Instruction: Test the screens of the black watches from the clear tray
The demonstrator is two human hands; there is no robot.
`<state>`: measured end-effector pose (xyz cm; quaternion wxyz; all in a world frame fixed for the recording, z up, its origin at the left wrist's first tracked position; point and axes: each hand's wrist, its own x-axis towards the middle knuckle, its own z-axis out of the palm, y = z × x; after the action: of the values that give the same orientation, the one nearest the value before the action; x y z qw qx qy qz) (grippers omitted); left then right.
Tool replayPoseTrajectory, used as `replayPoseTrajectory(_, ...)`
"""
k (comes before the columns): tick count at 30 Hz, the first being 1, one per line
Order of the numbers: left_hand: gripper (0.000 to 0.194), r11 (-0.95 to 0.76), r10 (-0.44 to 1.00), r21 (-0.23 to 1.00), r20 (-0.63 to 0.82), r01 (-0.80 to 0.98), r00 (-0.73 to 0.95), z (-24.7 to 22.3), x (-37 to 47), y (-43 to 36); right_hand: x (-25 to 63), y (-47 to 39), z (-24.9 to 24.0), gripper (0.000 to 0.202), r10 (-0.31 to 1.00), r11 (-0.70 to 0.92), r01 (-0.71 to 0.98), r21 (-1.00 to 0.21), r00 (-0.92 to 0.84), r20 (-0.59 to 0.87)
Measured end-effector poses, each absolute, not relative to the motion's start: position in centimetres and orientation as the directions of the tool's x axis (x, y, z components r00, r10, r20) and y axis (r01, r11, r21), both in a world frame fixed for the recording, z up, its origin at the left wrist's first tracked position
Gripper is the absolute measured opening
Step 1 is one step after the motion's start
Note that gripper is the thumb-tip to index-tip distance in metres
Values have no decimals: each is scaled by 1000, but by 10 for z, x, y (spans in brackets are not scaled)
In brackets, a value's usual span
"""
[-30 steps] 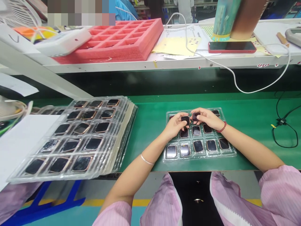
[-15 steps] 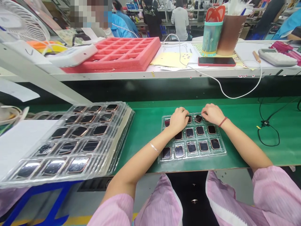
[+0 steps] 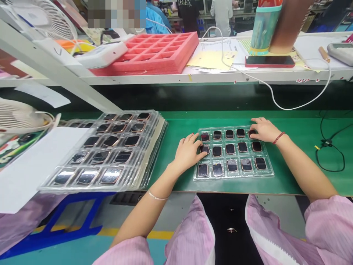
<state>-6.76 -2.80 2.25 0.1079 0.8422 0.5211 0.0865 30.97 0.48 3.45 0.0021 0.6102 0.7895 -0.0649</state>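
A clear plastic tray [image 3: 234,177] lies on the green bench, with a dark square watch face in each pocket. My left hand [image 3: 188,151] is at the tray's left edge, fingers spread. Its thumb and index finger reach around the left watch face [image 3: 204,149] of the middle row, touching or just over it. At the far right corner, my right hand [image 3: 265,130] has its fingers apart, fingertips over the corner watch face [image 3: 251,134] and partly covering it. Neither hand lifts anything.
Left on the bench stands a stack of clear trays [image 3: 129,180] filled with watch faces, beside a white sheet [image 3: 52,154]. The shelf above bears a red foam tray [image 3: 176,66], a phone [image 3: 269,61] and a teal cup [image 3: 264,31]. A black cable [image 3: 331,145] lies right.
My left hand has moved from the back row to the tray's left edge and spread its fingers. The tilted back-row watch face now sits straight. The view has shifted.
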Motion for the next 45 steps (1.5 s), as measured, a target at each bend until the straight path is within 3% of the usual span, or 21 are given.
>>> replayPoseTrajectory(2, 23, -427, 894, 364, 35, 827, 446, 23, -67, -28, 307, 2, 36, 16, 958, 276, 936, -217, -287, -22)
replayPoseTrajectory(4, 19, -414, 894, 511, 76, 753, 441, 23, -63, -27, 298, -2, 37, 12, 954, 291, 838, -462, -288, 78)
replayPoseTrajectory(7, 13, -340, 916, 761, 133, 553, 379, 22, -44, -21, 270, -6, 34, 22, 962, 178, 427, -887, -267, 64)
replayPoseTrajectory(9, 14, -221, 926, 905, 78, 363, 368, 20, -24, -12, 247, -7, 28, 30, 948, 27, 183, -983, -317, -34)
replayPoseTrajectory(13, 30, 93, 895, 995, -98, 34, 435, 13, 4, 10, 220, -5, 11, 35, 939, -114, -12, -993, -327, -104)
replayPoseTrajectory(17, 55, 308, 835, 934, -173, -183, 522, 7, -3, 20, 226, -2, 3, 45, 938, -182, -152, -971, -322, -125)
replayPoseTrajectory(20, 63, 408, 774, 881, -194, -241, 602, 4, -14, 20, 236, 0, 2, 52, 922, -209, -216, -954, -368, -119)
replayPoseTrajectory(29, 67, 396, 748, 882, -148, -255, 647, 2, -19, 14, 238, -9, 1, 47, 895, -148, -211, -966, -445, -40)
replayPoseTrajectory(45, 62, 374, 774, 892, -149, -253, 616, -2, -14, 10, 236, -10, -2, 50, 906, -183, -284, -941, -421, -49)
